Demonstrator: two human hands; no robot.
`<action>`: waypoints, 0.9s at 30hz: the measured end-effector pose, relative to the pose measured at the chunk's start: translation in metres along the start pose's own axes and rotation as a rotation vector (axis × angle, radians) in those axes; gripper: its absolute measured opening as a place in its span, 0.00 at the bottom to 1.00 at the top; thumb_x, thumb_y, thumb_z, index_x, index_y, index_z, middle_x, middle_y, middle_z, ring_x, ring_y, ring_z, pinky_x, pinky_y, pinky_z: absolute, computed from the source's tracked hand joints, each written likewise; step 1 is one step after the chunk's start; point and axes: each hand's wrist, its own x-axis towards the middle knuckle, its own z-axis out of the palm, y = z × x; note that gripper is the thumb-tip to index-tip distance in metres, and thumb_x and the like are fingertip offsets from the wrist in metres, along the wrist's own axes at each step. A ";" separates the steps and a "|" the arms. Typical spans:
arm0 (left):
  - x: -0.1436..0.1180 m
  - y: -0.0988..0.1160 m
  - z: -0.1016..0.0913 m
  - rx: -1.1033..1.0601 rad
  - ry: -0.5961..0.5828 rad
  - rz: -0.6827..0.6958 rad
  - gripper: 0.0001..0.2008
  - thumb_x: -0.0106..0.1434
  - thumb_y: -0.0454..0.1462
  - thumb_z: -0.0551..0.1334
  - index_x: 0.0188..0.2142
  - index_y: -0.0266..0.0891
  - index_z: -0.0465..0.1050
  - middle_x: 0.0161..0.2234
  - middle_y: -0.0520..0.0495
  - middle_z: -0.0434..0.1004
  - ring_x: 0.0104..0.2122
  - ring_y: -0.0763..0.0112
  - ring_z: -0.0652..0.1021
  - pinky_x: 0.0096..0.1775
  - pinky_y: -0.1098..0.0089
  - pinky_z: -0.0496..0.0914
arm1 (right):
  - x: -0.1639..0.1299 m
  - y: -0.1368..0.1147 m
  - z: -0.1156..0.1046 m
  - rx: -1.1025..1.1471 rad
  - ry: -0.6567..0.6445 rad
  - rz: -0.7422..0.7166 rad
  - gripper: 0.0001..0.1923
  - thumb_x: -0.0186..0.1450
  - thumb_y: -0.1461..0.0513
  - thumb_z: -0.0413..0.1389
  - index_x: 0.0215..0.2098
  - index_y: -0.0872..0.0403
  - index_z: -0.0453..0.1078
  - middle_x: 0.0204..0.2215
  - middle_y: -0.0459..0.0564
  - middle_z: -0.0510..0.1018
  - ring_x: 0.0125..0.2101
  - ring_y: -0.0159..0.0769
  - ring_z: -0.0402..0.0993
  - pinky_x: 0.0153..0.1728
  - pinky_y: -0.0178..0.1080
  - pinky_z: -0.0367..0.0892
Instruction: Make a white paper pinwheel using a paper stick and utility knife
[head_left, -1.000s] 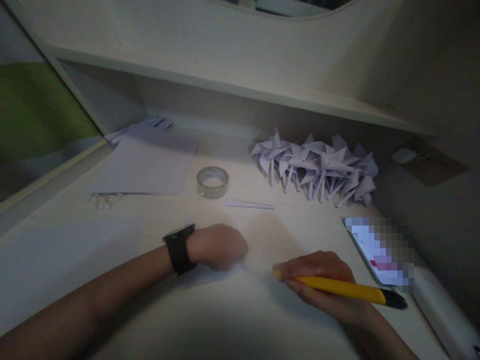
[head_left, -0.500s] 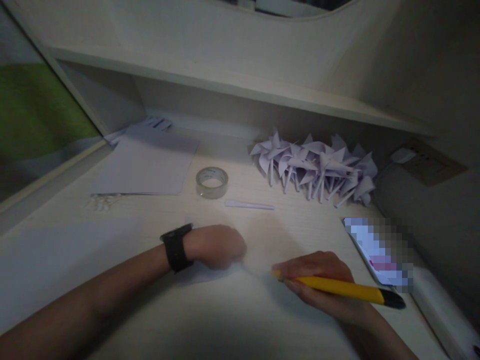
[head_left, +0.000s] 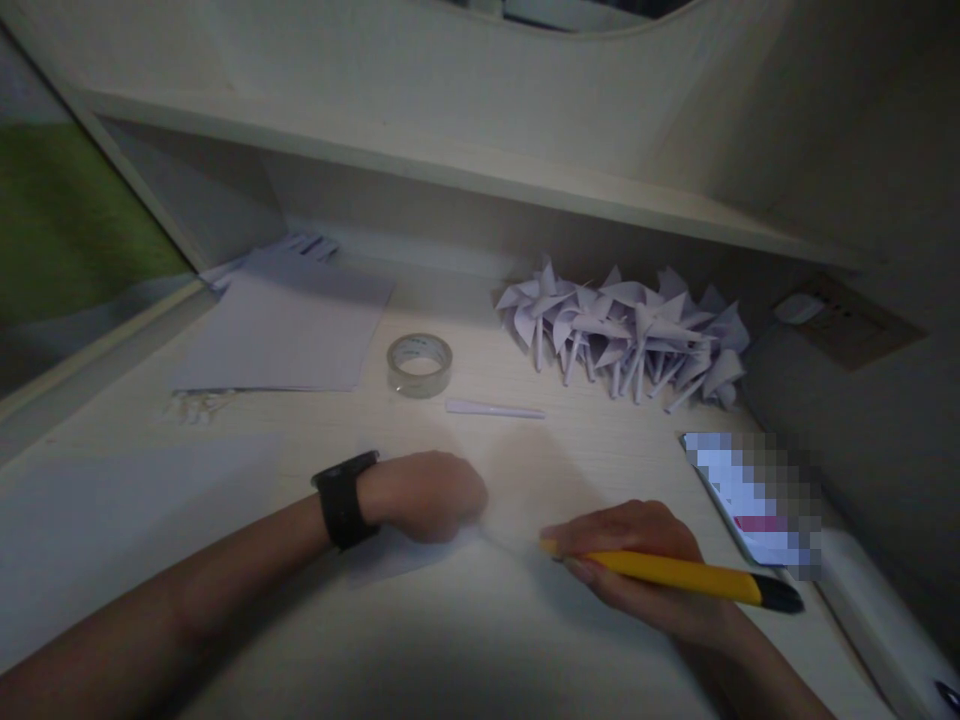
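Observation:
My right hand (head_left: 637, 535) grips a yellow utility knife (head_left: 675, 572) with a black rear end, its front pointing left. Between the knife's front and my left hand (head_left: 439, 495) runs a thin, pale, blurred strip; whether it is a blade or a thin stick I cannot tell. My left hand, with a black watch (head_left: 345, 500) on the wrist, is closed, and what its fingers hold is hidden. Under it lies a small sheet of paper (head_left: 397, 562). Just beyond the hands are a rolled paper stick (head_left: 495, 409) and a roll of clear tape (head_left: 420, 380).
Several white paper pinwheels (head_left: 630, 330) lie at the back right. A phone (head_left: 742, 500) rests at the right side. Stacked paper (head_left: 292, 330) lies back left, with cotton swabs (head_left: 199, 405) at its front edge and another sheet (head_left: 135, 500) nearer. A shelf (head_left: 450, 165) overhangs the desk's back.
The view has shifted slightly, so everything sits a little further left. Both hands keep nearly the same pose, with the knife still in the right one.

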 end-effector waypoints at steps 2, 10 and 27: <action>-0.001 0.000 0.002 -0.015 0.016 -0.001 0.07 0.56 0.27 0.57 0.28 0.36 0.72 0.29 0.45 0.77 0.29 0.66 0.74 0.28 0.69 0.59 | 0.000 0.000 0.000 -0.005 0.002 0.004 0.17 0.57 0.72 0.61 0.42 0.50 0.77 0.35 0.47 0.83 0.36 0.36 0.82 0.37 0.35 0.79; -0.005 0.006 0.006 -0.002 0.066 -0.125 0.08 0.57 0.29 0.56 0.27 0.37 0.73 0.27 0.45 0.76 0.28 0.64 0.75 0.28 0.68 0.60 | -0.002 0.001 0.002 -0.049 0.037 0.106 0.14 0.57 0.71 0.62 0.39 0.49 0.78 0.35 0.45 0.83 0.33 0.36 0.82 0.37 0.36 0.79; -0.024 -0.004 -0.006 -0.646 0.491 -0.260 0.06 0.61 0.37 0.61 0.29 0.38 0.68 0.26 0.53 0.72 0.27 0.72 0.72 0.29 0.72 0.61 | 0.001 0.012 -0.002 0.505 0.752 0.396 0.06 0.61 0.58 0.62 0.34 0.52 0.78 0.31 0.49 0.83 0.32 0.39 0.81 0.30 0.37 0.80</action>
